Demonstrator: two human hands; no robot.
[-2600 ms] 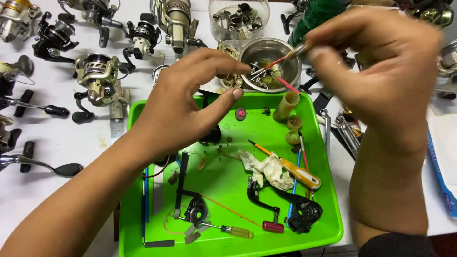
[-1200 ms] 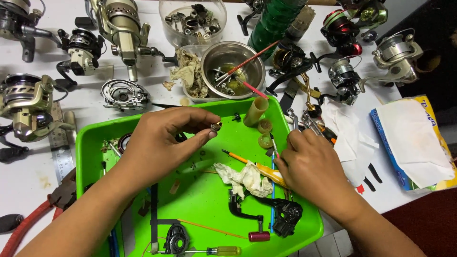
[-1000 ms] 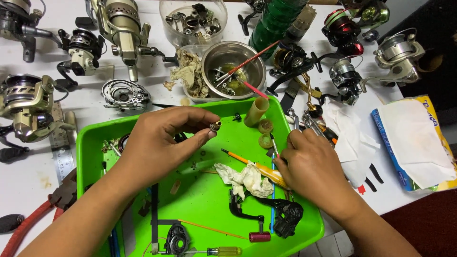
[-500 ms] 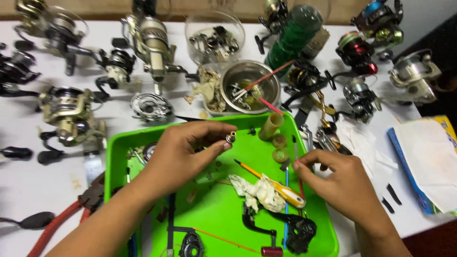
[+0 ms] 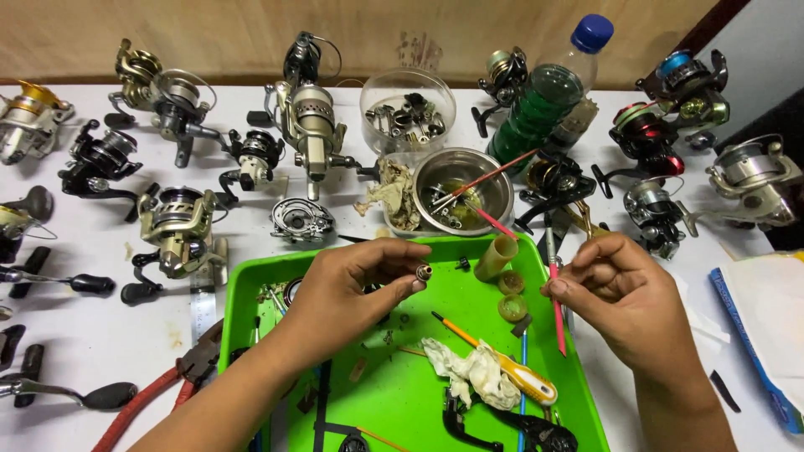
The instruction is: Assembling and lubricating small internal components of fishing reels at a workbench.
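Note:
My left hand [image 5: 356, 289] hovers over the green tray [image 5: 419, 410] and pinches a small round metal part [image 5: 425, 272] between thumb and fingers. My right hand [image 5: 624, 297] is at the tray's right edge, fingers closed on a thin red stick [image 5: 556, 314] that points downward. The two hands are a short way apart. Below them in the tray lie a crumpled rag [image 5: 473, 372], a yellow-handled screwdriver [image 5: 502, 372] and black reel parts [image 5: 536, 431].
Many fishing reels [image 5: 176, 230] cover the white table. A steel bowl [image 5: 463, 191] with small parts and brushes, a clear parts container [image 5: 408, 109] and a green bottle [image 5: 544, 96] stand behind the tray. Red-handled pliers [image 5: 167, 389] lie to its left; papers [image 5: 766, 322] on the right.
My right hand has lifted off the tray and now holds the red stick. My left hand keeps pinching the small metal part. The view has tilted up and shifted.

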